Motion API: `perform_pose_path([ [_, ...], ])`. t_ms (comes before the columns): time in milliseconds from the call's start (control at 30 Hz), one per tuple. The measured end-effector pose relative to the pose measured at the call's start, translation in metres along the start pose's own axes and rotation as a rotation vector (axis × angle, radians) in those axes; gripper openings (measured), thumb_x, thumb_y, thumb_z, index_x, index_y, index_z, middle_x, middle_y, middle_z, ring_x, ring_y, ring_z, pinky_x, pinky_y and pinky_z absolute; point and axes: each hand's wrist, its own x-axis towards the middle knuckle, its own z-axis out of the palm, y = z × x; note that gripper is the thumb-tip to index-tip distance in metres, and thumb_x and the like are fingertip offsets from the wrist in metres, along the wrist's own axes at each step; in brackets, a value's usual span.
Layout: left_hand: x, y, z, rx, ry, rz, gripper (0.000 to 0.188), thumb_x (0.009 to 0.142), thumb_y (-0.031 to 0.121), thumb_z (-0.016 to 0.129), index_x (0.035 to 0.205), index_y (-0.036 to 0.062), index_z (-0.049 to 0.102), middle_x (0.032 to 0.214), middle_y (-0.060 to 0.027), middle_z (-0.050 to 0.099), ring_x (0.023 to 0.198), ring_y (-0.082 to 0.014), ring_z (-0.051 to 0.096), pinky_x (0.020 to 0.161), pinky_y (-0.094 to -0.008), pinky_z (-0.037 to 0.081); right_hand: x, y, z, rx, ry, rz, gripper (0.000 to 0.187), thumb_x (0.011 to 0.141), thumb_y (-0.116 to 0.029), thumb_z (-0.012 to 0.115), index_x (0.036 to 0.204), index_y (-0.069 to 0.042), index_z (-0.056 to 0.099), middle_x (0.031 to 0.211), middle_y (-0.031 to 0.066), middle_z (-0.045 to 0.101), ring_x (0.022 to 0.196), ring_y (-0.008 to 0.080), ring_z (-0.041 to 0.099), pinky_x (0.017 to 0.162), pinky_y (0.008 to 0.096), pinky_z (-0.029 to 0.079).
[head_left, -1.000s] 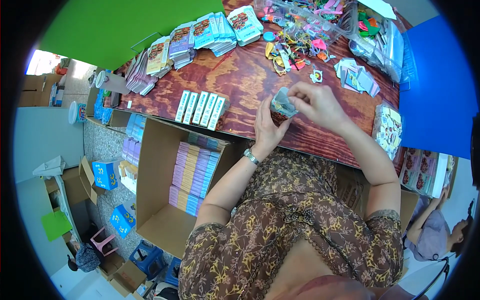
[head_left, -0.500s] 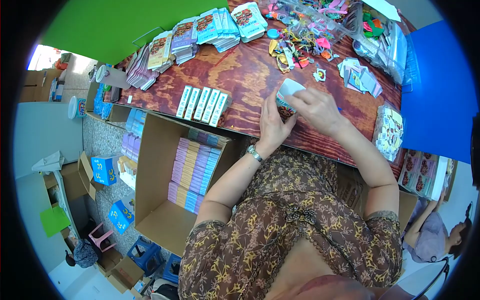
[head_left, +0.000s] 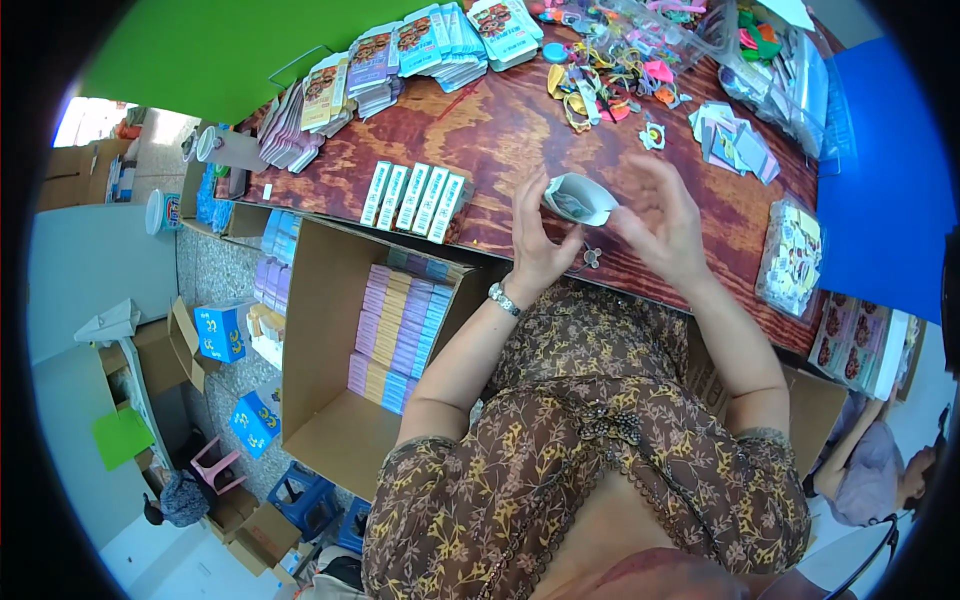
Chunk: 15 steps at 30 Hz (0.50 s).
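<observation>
Here, 2 hands (head_left: 541, 248) (head_left: 668, 232), 1 open carton (head_left: 578, 201) between, 5 boxes (head_left: 414, 198) nearby

From here I see brown clothing (head_left: 480, 490) printed all over with yellow and dusty-pink flowers, stems and leaves. A dark, knotted-looking ornament (head_left: 612, 428) sits at the chest, above a scalloped neckline trim (head_left: 658, 512). The sleeves (head_left: 425, 462) are short; a silvery wristwatch (head_left: 504, 298) circles the wrist below the left hand (head_left: 543, 252).
</observation>
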Motion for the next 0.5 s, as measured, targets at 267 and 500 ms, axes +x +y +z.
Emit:
perform_pose_path([
  [267,0.001,0.028,0.009,0.245,-0.021,0.244,0.083,0.067,0.0,0.077,0.142,-0.0021,0.043,0.14,-0.0254,0.05,0.129,-0.0472,0.049,0.108,-0.0554,0.043,0.031,0.007,0.009,-0.327,-0.396,0.007,0.048,0.08,-0.005,0.071,0.126,-0.009,0.056,0.102,0.0166,0.073,0.093,0.0336,0.073,0.078,0.0414,0.058],
  [500,0.0,0.028,0.006,0.189,-0.13,0.143,0.086,0.066,0.004,0.08,0.143,-0.0033,0.042,0.138,-0.0243,0.05,0.127,-0.0452,0.048,0.107,-0.0526,0.042,0.026,0.014,0.01,-0.35,-0.365,-0.12,0.047,0.081,-0.004,0.072,0.125,-0.011,0.058,0.096,0.0186,0.072,0.086,0.0352,0.073,0.068,0.0437,0.058],
])
